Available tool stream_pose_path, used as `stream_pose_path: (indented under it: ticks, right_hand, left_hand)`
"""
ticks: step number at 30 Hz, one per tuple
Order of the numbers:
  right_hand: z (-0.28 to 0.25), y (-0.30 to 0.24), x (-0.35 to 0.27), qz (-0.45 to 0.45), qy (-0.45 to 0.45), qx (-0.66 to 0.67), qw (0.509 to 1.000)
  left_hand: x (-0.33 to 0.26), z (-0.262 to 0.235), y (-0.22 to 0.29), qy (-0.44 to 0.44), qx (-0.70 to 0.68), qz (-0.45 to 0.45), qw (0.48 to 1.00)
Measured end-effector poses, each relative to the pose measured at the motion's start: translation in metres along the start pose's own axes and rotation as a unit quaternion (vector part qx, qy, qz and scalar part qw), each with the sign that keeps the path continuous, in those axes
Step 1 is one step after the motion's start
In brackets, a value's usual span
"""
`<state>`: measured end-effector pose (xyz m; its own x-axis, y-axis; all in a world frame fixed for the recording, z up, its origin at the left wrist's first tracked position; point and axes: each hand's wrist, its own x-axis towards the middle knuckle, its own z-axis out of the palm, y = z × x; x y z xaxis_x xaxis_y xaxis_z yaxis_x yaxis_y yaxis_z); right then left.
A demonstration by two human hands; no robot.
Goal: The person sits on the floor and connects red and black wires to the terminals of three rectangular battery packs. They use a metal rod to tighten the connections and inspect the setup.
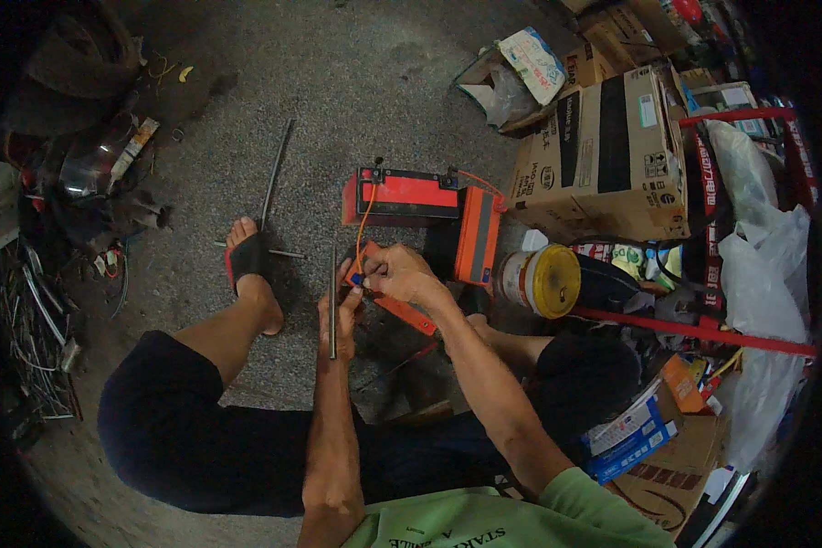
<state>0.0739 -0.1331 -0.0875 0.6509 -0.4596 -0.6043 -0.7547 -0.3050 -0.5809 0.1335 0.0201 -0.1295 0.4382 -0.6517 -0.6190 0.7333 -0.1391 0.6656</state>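
My left hand (pixel 335 310) is closed, with a thin metal rod (pixel 332 320) lying lengthwise along it. A small blue piece (pixel 357 279) sits between my two hands, close to an orange wire (pixel 367 216). My right hand (pixel 402 271) pinches beside the blue piece, but its fingertips hide what they hold. Under my hands lies an orange battery-like block (pixel 404 312), partly covered. Beyond them stands a red and black battery (pixel 406 194), with the wire running down from a terminal. An orange battery (pixel 478 236) with a grey stripe is to its right.
Two more metal rods (pixel 277 173) lie on the floor by my left foot (pixel 247 260). A yellow-lidded tub (pixel 553 280) and a large cardboard box (pixel 603 155) stand at right, near a red frame (pixel 703 337). Scrap wires (pixel 41 320) pile up at far left.
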Motion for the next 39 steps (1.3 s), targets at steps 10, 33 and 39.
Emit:
stream_pose_path:
  ticks: [10, 33, 39]
  right_hand:
    - [0.002, -0.019, -0.005, 0.019, -0.004, -0.045, 0.999]
    - [0.059, -0.018, -0.046, -0.153, 0.262, -0.206, 0.93]
    - [0.052, -0.029, -0.051, -0.141, 0.19, -0.249, 0.939]
  left_hand:
    - [-0.001, -0.005, -0.001, -0.007, 0.005, 0.008, 1.0]
    - [0.007, -0.007, -0.013, 0.001, 0.018, 0.018, 1.0]
    - [0.006, -0.01, -0.011, -0.01, -0.016, -0.008, 1.0]
